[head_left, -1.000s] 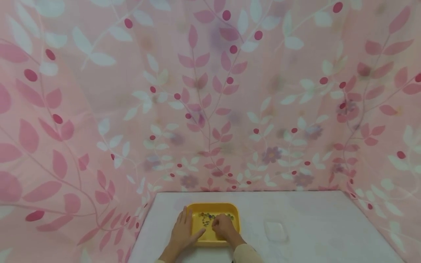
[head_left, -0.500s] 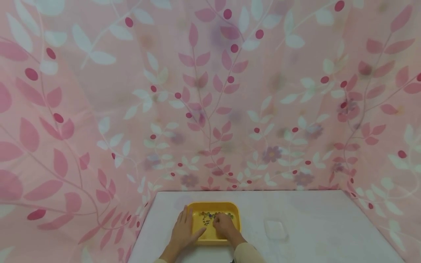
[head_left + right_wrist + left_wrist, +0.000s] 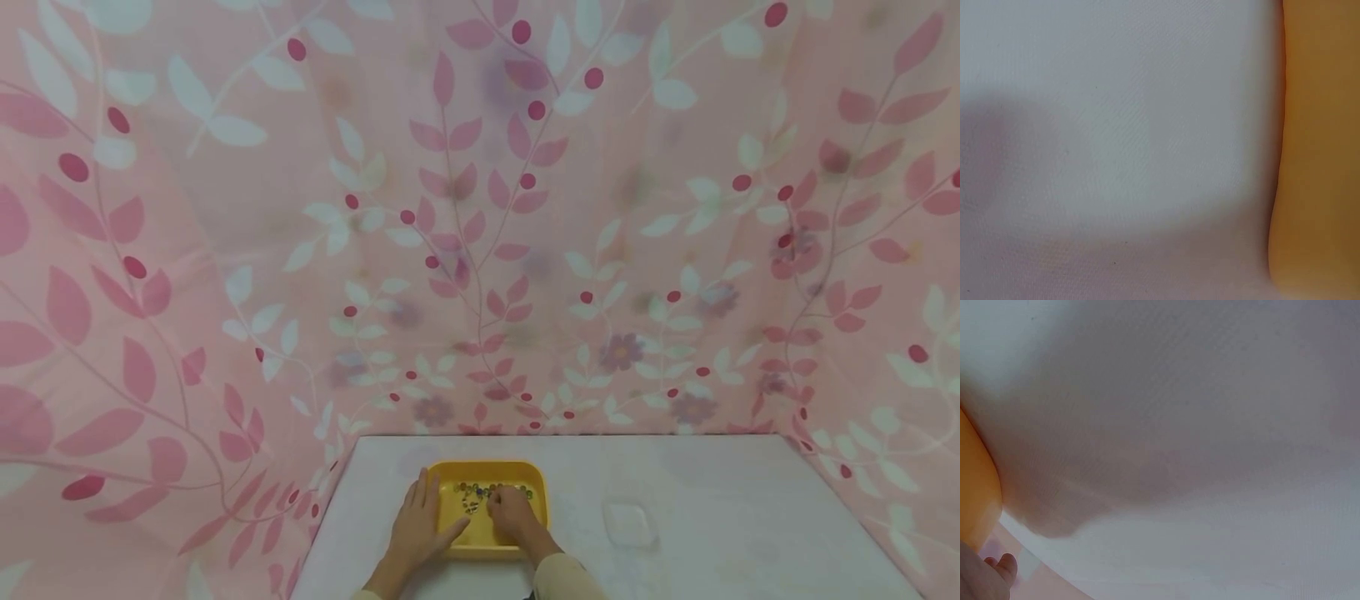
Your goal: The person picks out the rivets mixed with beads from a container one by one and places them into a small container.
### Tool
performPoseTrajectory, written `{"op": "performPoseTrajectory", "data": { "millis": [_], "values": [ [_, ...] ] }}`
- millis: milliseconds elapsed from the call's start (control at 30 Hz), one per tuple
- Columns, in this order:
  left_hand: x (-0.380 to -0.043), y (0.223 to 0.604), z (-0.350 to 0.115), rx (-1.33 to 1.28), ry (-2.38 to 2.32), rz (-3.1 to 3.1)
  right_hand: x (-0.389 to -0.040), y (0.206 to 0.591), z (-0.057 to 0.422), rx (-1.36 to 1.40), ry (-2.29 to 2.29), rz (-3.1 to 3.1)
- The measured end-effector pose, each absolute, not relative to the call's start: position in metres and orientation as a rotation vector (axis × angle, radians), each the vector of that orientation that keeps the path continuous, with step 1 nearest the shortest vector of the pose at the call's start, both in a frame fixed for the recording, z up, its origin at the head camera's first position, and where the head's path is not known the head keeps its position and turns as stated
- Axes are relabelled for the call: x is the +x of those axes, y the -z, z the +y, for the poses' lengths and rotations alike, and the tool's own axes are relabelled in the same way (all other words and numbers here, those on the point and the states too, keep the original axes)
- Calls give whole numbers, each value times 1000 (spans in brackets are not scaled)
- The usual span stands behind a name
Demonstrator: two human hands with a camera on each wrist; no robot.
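A shallow yellow tray (image 3: 480,551) holds several small glass marbles (image 3: 471,505), some in a row toward its far side and others bunched below. My left hand (image 3: 415,523) lies along the tray's left rim, fingers straight and thumb reaching over the inside. Inside the tray, my right hand (image 3: 513,512) has its fingers curled down close beside the marbles; I cannot tell whether it pinches one. In the left wrist view, part of the left hand (image 3: 984,575) shows below the tray's outer wall (image 3: 975,484). The right wrist view has only the tray wall (image 3: 1319,150) and the table.
A clear, shallow plastic container (image 3: 630,525) stands on the white-covered table (image 3: 720,500), right of the tray. Pink floral cloth (image 3: 480,250) hangs behind the table and along both sides.
My right hand has shifted very slightly away and to the right within the tray, its fingers still curled. The left hand stays in place on the rim.
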State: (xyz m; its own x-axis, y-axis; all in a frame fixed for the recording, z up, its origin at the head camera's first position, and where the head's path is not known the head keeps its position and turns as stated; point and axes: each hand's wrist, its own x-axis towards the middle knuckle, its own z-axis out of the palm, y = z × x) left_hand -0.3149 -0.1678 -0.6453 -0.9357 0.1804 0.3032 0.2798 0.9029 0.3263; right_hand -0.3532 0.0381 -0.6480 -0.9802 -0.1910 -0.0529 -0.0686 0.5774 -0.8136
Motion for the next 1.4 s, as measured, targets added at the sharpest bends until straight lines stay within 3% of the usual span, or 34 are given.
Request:
{"op": "performPoseTrajectory", "data": {
  "millis": [1133, 1400],
  "values": [
    [-316, 646, -166, -358, 495, -2745, -351, 642, 43, -263, 1426, 2714],
    [-315, 647, -168, -362, 459, -2745, -349, 643, 39, -408, 1472, 2712]
  ]
}}
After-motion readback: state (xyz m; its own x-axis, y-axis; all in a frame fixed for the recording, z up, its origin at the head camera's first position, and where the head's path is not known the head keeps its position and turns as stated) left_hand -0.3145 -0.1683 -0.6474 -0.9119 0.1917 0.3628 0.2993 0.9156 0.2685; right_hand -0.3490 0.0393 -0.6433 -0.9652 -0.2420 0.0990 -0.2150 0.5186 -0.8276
